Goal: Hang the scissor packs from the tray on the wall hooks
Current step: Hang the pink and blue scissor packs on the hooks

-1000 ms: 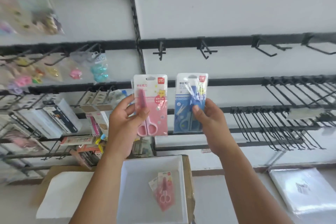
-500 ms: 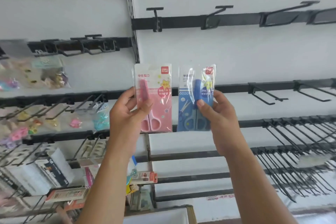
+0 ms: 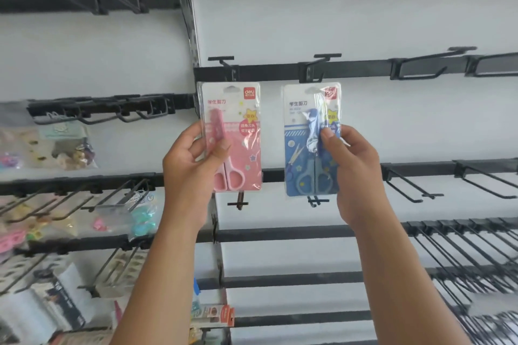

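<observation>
My left hand (image 3: 193,165) grips a pink scissor pack (image 3: 238,120) upright, its hang hole just below a black wall hook (image 3: 222,60). My right hand (image 3: 350,165) grips a blue scissor pack (image 3: 304,126) upright, its top just under a second hook (image 3: 322,60) on the same black rail (image 3: 269,73). Neither pack touches its hook. The tray is out of view.
More bare hooks (image 3: 426,67) run right along the rail, and rows of long pegs (image 3: 462,255) fill the lower right. Bagged trinkets (image 3: 61,148) and boxed goods (image 3: 50,297) hang on the left panel. A vertical post (image 3: 192,25) divides the panels.
Both hands have risen with the packs and spread apart, and the view has tilted up. The packs now sit right under the upper rail's two left hooks; the tray has dropped out of sight.
</observation>
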A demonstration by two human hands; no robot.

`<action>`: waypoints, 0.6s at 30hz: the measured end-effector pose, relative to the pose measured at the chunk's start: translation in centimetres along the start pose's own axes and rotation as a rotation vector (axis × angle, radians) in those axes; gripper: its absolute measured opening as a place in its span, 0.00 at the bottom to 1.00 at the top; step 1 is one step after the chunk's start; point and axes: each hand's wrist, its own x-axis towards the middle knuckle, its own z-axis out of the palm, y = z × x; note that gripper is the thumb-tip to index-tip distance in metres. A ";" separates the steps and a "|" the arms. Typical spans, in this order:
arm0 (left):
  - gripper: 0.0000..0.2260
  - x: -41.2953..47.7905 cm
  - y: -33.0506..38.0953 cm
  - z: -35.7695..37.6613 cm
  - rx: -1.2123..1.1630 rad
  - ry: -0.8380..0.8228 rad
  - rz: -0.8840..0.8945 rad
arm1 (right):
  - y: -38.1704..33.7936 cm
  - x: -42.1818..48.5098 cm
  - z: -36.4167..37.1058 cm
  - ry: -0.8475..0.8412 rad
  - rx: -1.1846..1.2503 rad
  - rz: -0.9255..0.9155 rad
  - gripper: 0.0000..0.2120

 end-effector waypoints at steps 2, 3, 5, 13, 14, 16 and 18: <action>0.18 0.4 0.1 0.5 0.001 0.026 0.016 | -0.2 0.4 -0.2 -0.009 0.002 -0.003 0.07; 0.18 0.6 0.2 0.6 -0.002 0.042 0.022 | -0.2 0.6 -0.3 -0.016 0.003 -0.003 0.07; 0.19 0.9 0.2 0.9 -0.002 0.070 0.029 | -0.2 0.9 -0.3 -0.021 0.010 0.000 0.07; 0.19 1.7 -0.3 1.4 -0.022 0.109 0.047 | -0.1 1.3 -0.5 -0.009 0.023 0.009 0.08; 0.18 1.8 -0.5 1.5 -0.024 0.111 0.043 | -0.2 1.3 -0.5 -0.006 0.026 0.009 0.08; 0.18 2.0 -1.0 1.6 -0.008 0.117 0.030 | -0.3 1.5 -0.4 0.008 0.026 0.011 0.08; 0.16 2.2 -1.5 1.6 0.032 0.121 0.019 | -0.3 1.7 -0.4 0.035 0.027 0.016 0.07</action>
